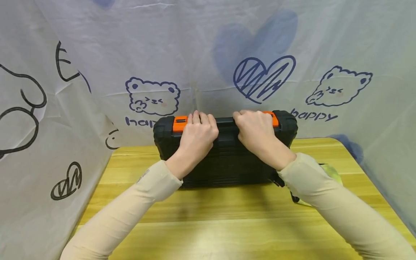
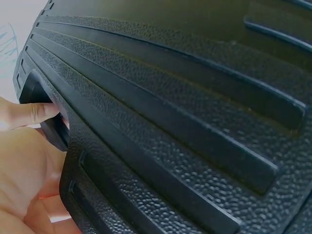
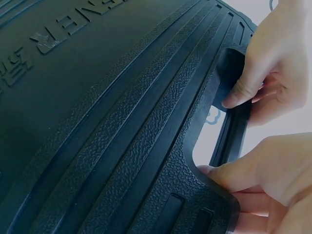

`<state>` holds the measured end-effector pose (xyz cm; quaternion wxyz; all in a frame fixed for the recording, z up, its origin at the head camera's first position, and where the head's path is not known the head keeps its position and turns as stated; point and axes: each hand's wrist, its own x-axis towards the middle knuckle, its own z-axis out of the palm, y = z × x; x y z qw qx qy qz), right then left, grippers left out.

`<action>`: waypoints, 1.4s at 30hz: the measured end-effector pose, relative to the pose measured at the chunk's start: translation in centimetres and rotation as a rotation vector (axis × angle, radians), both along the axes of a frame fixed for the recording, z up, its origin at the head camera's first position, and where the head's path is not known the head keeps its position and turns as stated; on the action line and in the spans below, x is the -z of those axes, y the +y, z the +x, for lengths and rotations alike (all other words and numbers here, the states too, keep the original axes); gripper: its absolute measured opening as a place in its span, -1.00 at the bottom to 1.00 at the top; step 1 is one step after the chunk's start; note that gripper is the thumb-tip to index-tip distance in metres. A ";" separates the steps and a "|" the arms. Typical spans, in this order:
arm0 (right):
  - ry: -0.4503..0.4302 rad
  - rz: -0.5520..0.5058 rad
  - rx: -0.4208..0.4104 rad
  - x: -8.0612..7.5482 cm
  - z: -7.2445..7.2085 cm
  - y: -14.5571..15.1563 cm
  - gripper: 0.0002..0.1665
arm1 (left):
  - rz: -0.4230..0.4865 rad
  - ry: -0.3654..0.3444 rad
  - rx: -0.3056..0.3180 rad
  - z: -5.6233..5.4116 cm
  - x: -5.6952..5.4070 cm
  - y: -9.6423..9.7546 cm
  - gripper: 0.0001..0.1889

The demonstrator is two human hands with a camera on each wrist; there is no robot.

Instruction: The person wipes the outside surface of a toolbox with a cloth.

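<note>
A black plastic tool case [image 1: 224,169] with orange latches [image 1: 180,124] is upright over the back of the wooden table, its handle side up. My left hand [image 1: 199,131] grips the top edge left of the middle, fingers over the top beside the latch. On the right, my right hand [image 1: 256,130] holds the same edge and partly covers the other latch. In the left wrist view, the left thumb [image 2: 36,114] hooks into the handle opening. The right wrist view shows both thumbs at that opening, with raised lettering [image 3: 63,29] on the case's face.
The wooden table [image 1: 208,231] reaches toward me. Under my right forearm lies a yellow-green and black item [image 1: 332,172], mostly hidden. A white cloth [image 1: 195,47] with drawn bears and hearts hangs behind and along the sides.
</note>
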<state>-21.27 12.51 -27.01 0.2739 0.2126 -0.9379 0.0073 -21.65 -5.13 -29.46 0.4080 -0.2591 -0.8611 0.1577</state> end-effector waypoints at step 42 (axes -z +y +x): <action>0.060 -0.101 -0.543 5.9 17.8 3.6 -0.68 | 0.231 -0.121 0.531 18.8 5.2 -2.1 -0.62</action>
